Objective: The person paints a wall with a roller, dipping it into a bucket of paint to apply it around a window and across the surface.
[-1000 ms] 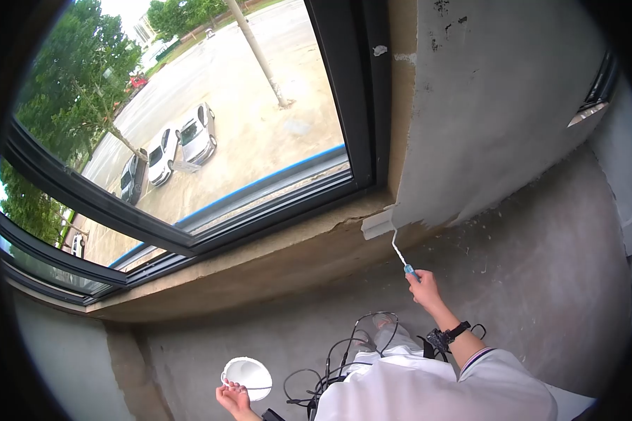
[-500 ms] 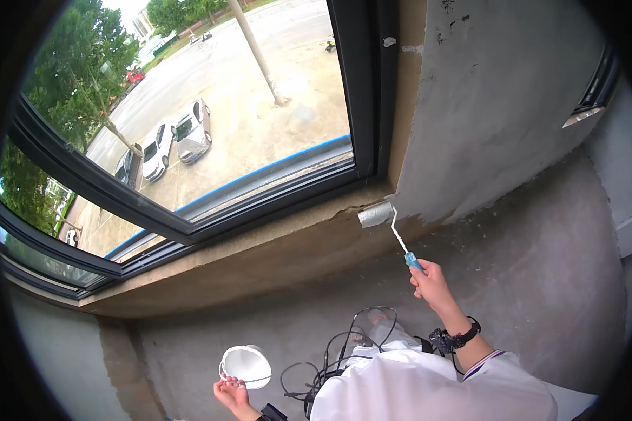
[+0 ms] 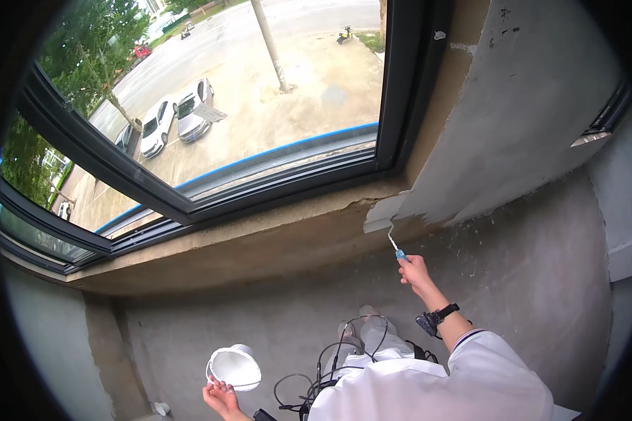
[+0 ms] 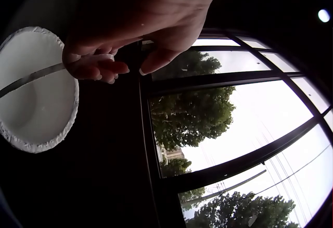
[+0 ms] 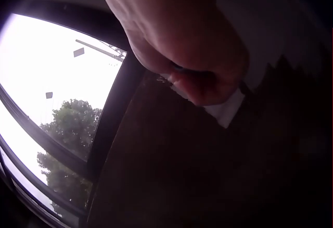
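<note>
My right hand (image 3: 416,271) grips the blue handle (image 3: 400,254) of a paint roller, arm stretched forward. Its white-coated wire frame (image 3: 392,236) reaches up to the wall under the window's right corner. There the roller head blends into a wet white patch (image 3: 383,212). The right wrist view shows my fist (image 5: 192,56) from behind, covering most of the roller. Low on the left, my left hand (image 3: 222,398) holds a white bucket (image 3: 233,366) by its handle. In the left wrist view the handle (image 4: 36,75) runs into my curled fingers, the bucket's rough rim (image 4: 77,103) beside them.
A dark-framed window (image 3: 154,193) with a sill ledge (image 3: 274,214) fills the left. Grey coated wall (image 3: 512,126) lies to the right, bare brown wall (image 3: 260,252) under the ledge. Black cables (image 3: 323,372) loop at my waist. A small white object (image 3: 162,408) lies on the floor.
The head view has shifted slightly. The roller went up a little on the wall, then back down; more of the white patch by the sill corner now shows. The bucket stays in my left hand.
</note>
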Available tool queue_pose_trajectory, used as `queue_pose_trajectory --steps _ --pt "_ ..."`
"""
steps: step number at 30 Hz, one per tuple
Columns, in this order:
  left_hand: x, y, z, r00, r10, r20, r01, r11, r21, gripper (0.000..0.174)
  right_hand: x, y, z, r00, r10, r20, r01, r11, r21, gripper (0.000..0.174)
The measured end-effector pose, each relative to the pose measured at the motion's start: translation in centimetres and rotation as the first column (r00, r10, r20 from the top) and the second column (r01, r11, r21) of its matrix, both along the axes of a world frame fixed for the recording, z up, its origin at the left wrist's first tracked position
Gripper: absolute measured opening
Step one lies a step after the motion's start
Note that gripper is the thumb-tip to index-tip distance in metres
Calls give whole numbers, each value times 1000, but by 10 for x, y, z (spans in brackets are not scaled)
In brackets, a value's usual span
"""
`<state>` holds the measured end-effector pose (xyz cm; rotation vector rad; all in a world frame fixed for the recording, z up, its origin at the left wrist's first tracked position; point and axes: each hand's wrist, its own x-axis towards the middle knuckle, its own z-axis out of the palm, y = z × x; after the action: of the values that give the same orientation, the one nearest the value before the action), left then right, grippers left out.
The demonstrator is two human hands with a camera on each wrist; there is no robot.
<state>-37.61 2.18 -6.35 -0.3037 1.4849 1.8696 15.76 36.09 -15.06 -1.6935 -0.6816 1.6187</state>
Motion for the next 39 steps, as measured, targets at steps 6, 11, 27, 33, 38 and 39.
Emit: queue_pose_trajectory --steps 6,11,27,33,38,39 --pt "-3 -16 0 993 115 6 -114 991 -66 18 -15 -15 47 999 17 44 -20 998 61 13" --pt "-15 -28 -20 978 206 -12 -206 973 -104 29 -8 -42 135 994 57 -98 -42 988 150 12" --pt "-9 -75 -30 974 226 28 -222 970 -99 34 -41 0 -21 996 84 9 -84 995 -45 13" --pt "-13 -65 -30 970 242 3 -240 966 -95 36 -45 -20 42 994 107 -14 -106 994 34 13" --pt "-23 -65 -52 952 302 47 -301 953 -37 40 -40 -40 119 988 115 -104 -103 988 112 7" --pt "-23 -63 -52 953 300 35 -299 954 -30 41 -38 -41 122 986 124 -108 -112 987 114 8"
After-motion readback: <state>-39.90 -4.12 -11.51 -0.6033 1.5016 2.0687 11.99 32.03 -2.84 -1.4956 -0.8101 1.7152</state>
